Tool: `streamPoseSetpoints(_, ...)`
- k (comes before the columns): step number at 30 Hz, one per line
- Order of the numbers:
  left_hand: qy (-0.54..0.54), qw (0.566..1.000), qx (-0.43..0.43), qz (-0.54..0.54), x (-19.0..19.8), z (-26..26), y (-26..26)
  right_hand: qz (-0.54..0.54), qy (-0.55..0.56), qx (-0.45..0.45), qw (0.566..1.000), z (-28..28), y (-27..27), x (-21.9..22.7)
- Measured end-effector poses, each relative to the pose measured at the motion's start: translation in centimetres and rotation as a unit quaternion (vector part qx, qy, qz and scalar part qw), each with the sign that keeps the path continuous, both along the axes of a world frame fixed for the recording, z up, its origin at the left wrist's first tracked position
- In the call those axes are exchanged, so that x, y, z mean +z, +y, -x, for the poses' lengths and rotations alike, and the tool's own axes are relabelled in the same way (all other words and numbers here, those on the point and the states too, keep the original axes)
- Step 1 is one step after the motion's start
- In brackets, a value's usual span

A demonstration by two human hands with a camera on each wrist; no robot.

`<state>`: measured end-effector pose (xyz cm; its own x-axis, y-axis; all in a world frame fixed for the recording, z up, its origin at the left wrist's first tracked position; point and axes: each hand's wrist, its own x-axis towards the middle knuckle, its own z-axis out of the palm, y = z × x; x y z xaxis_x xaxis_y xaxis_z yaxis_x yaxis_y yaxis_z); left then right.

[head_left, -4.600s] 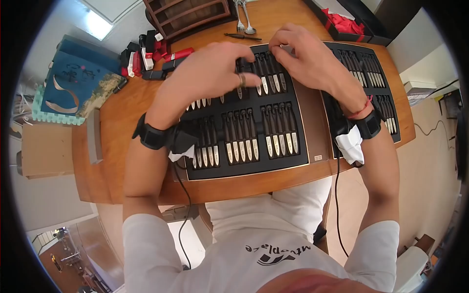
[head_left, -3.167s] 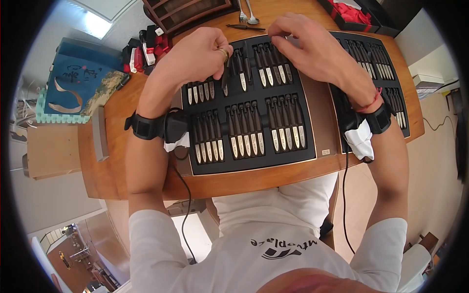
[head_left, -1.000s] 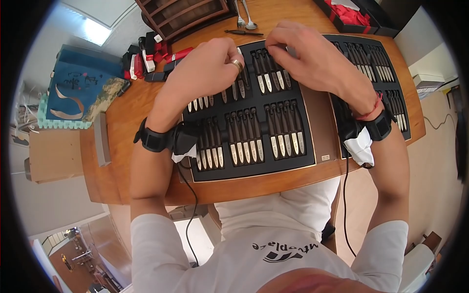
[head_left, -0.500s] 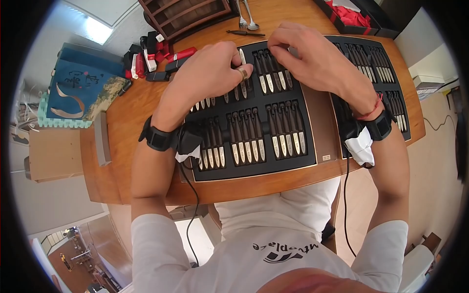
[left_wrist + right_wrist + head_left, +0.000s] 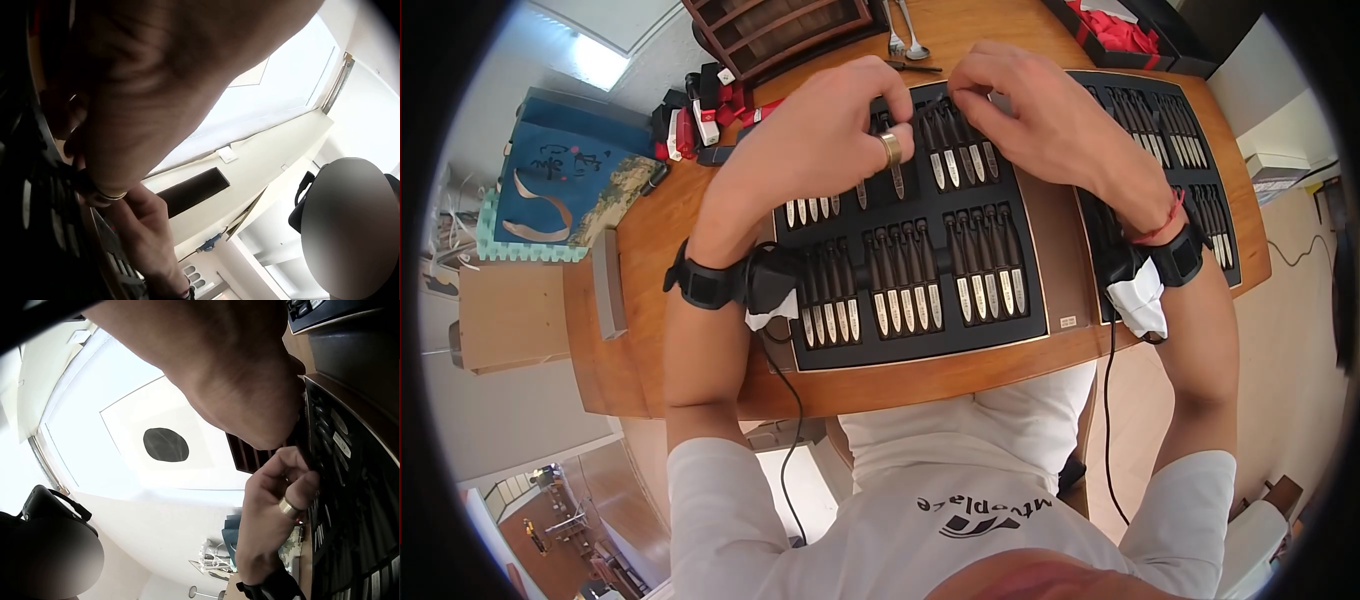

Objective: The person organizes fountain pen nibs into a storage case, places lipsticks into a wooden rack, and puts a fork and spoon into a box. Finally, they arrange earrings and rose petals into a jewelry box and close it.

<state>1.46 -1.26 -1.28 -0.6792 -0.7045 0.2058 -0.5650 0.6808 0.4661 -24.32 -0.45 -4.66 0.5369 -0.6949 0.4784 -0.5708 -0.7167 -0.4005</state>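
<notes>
My left hand, with a ring on one finger, is over the upper middle compartment of a black fitted tray. Thumb and index finger are bent toward each other, also in the right wrist view; I cannot tell whether they pinch a piece. Just below the thumb lies a slim dark piece with a silver end. My right hand is bent over the upper right compartment, its fingertips at the tops of a row of dark silver-ended pieces. The wrist views show both hands close together over the tray.
A second tray of like pieces lies to the right. Behind are a wooden rack, a fork, a spoon and a box with red cloth. A blue bag stands left. Cables hang from both wrists.
Half a second ago a silver end stuck up from my left hand; now it is gone from view. The left hand has shifted slightly up, thumb and index spread wider. The right hand stays put.
</notes>
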Motion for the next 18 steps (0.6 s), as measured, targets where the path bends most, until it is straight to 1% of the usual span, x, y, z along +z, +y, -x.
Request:
streamPoseSetpoints(1,0.0,1.0,0.0,0.0,0.9,0.3,0.3,0.0,0.0,0.0,1.0,0.0,0.0,0.0)
streamPoseSetpoints(3,-0.021,0.993,0.078,-0.091,2.3,0.8,1.0,0.005,-0.009,-0.001,1.0,-0.1,0.1,0.0)
streamPoseSetpoints(4,-0.021,0.993,0.078,-0.091,2.1,0.7,0.9,0.006,-0.009,-0.001,1.0,-0.1,0.1,0.1)
streamPoseSetpoints(6,0.033,0.995,0.037,-0.088,1.3,0.5,0.4,0.007,-0.008,0.003,1.0,-0.1,0.1,0.0)
streamPoseSetpoints(10,0.059,0.994,0.032,-0.09,1.2,0.6,0.2,0.002,-0.007,0.002,1.0,0.0,0.0,0.0)
streamPoseSetpoints(12,0.125,0.988,0.022,-0.09,0.9,0.5,-0.1,-0.007,-0.009,0.002,1.0,-0.1,0.0,0.0)
streamPoseSetpoints(13,0.125,0.988,0.022,-0.09,1.0,0.5,0.0,-0.007,-0.009,0.002,1.0,-0.1,0.0,0.0)
streamPoseSetpoints(15,0.098,0.994,0.02,-0.053,1.4,0.6,0.2,0.008,-0.011,0.005,1.0,-0.1,-0.1,-0.1)
streamPoseSetpoints(16,0.098,0.994,0.02,-0.053,1.3,0.5,0.1,0.008,-0.011,0.005,1.0,-0.1,0.0,-0.1)
streamPoseSetpoints(18,0.059,0.997,0.002,-0.052,1.0,0.2,-0.2,0.0,-0.011,0.001,1.0,-0.1,0.0,0.0)
